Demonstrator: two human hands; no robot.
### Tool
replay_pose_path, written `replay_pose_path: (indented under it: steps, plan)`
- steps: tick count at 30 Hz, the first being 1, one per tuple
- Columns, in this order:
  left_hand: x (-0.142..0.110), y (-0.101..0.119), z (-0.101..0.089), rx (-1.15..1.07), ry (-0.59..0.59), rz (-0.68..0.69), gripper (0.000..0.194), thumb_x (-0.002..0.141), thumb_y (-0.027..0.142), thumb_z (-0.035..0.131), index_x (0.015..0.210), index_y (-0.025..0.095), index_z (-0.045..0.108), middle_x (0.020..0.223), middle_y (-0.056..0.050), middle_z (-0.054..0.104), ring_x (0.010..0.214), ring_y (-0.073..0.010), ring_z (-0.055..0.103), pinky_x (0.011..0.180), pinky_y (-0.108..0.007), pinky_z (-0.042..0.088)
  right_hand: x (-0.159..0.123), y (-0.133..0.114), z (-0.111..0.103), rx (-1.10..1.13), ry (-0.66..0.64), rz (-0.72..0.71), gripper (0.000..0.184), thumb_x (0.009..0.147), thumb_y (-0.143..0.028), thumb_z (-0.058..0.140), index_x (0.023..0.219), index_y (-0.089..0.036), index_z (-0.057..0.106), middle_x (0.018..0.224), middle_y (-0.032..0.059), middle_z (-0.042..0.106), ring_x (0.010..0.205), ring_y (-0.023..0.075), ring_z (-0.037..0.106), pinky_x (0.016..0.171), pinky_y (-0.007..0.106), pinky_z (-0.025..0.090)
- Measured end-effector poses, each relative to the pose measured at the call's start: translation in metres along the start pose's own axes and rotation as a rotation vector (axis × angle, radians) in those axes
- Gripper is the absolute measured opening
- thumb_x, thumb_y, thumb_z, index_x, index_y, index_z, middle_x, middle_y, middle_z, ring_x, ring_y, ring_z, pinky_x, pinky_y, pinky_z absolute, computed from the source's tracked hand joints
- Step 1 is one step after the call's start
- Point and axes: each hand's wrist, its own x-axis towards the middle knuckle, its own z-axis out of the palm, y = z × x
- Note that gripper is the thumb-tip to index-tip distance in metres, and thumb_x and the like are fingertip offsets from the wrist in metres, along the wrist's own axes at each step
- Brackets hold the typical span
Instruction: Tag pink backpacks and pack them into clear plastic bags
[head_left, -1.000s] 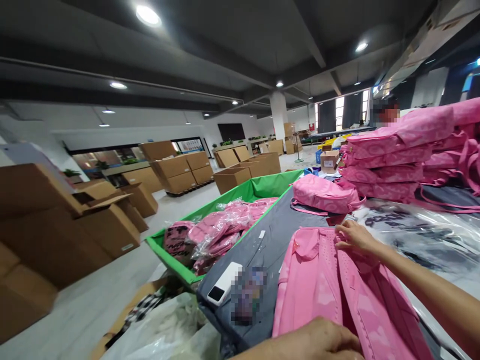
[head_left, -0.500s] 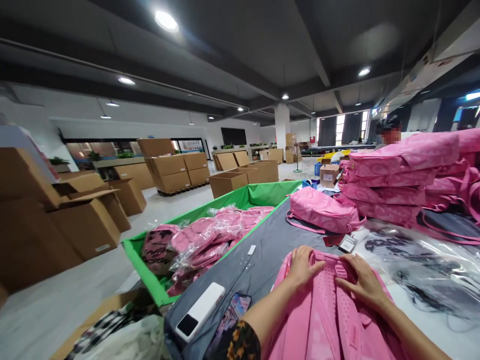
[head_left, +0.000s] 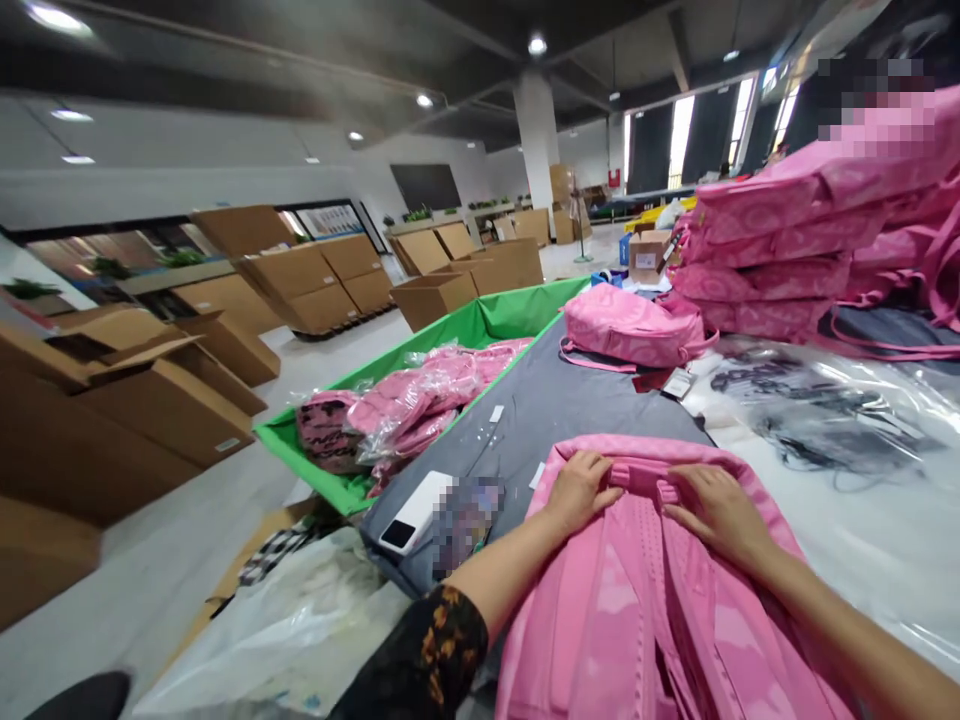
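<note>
A pink backpack [head_left: 592, 640] lies in front of me on the table, its shoulder straps facing up. My left hand [head_left: 583, 492] grips its upper end beside the strap, fingers curled over the fabric. On the other side of the straps, my right hand [head_left: 716, 510] holds the upper end near a small pink buckle, thumb toward the middle. The fingertips of both hands are partly hidden in the folds. Beyond the hands, a second pink backpack [head_left: 630, 325] rests on the grey cloth, a dark red and white tag [head_left: 676, 384] next to it.
To the left, a green-sided bin [head_left: 491, 312] holds pink bags in clear plastic. A white power bank [head_left: 418, 512] and a phone-like blurred item lie on the table. Stacked pink backpacks [head_left: 765, 260] and clear plastic bags [head_left: 817, 400] are at right. Cardboard boxes [head_left: 169, 400] stand on the floor.
My view has tilted down and turned, so the backpack shows more fully. Both hands stay at its upper end, and the backpack lies flatter, with its top edge spread out.
</note>
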Motion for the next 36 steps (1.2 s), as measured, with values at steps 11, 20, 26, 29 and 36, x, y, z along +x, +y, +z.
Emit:
replay_pose_path:
  steps: [11,20,26,29,36]
  plan:
    - [0.057,-0.007,0.001,-0.143,-0.153,-0.189,0.058,0.096,0.040,0.059,0.147,0.015,0.046,0.157,-0.017,0.042,0.147,-0.0278,0.037,0.119,-0.043,0.033,0.069,0.027,0.027,-0.120,-0.150,0.263,0.059,0.087,-0.067,0.059,0.112,-0.015,0.061,0.115,0.0166,0.068,0.105,0.0361,0.065,0.090,0.046,0.047]
    - [0.011,0.070,0.028,-0.198,-0.454,-0.208,0.104,0.083,0.071,0.060,0.162,0.021,0.014,0.167,-0.022,-0.011,0.151,-0.0416,-0.019,0.118,-0.073,0.006,0.079,0.025,0.026,-0.130,-0.089,0.307,0.042,0.093,-0.055,0.051,0.102,-0.016,0.064,0.098,0.0171,0.073,0.095,0.0349,0.070,0.084,0.046,0.053]
    - [0.031,0.047,0.047,-0.114,-0.217,-0.192,0.070,0.095,0.051,0.052,0.157,0.024,0.034,0.170,-0.015,0.006,0.156,-0.0355,0.002,0.120,-0.064,0.024,0.007,-0.001,0.002,-0.092,-0.064,0.092,0.051,0.093,-0.036,0.046,0.140,-0.016,0.054,0.146,0.0167,0.054,0.137,0.0316,0.049,0.111,0.050,0.043]
    - [0.037,0.042,0.054,-0.094,-0.057,-0.195,0.055,0.100,0.033,0.044,0.152,0.015,0.041,0.166,-0.018,0.023,0.156,-0.0316,0.016,0.122,-0.054,0.029,-0.030,-0.031,0.008,-0.127,-0.094,-0.072,0.050,0.097,-0.034,0.038,0.141,-0.016,0.054,0.141,0.0174,0.058,0.129,0.0292,0.057,0.107,0.048,0.049]
    - [0.018,0.058,0.029,-0.113,-0.036,-0.169,0.037,0.093,0.010,0.039,0.120,0.008,0.064,0.128,-0.019,0.067,0.124,-0.0274,0.060,0.110,-0.046,0.046,-0.030,-0.037,0.050,-0.242,-0.041,-0.108,0.054,0.090,-0.020,0.036,0.135,-0.001,0.056,0.141,0.0258,0.055,0.133,0.0319,0.053,0.110,0.052,0.045]
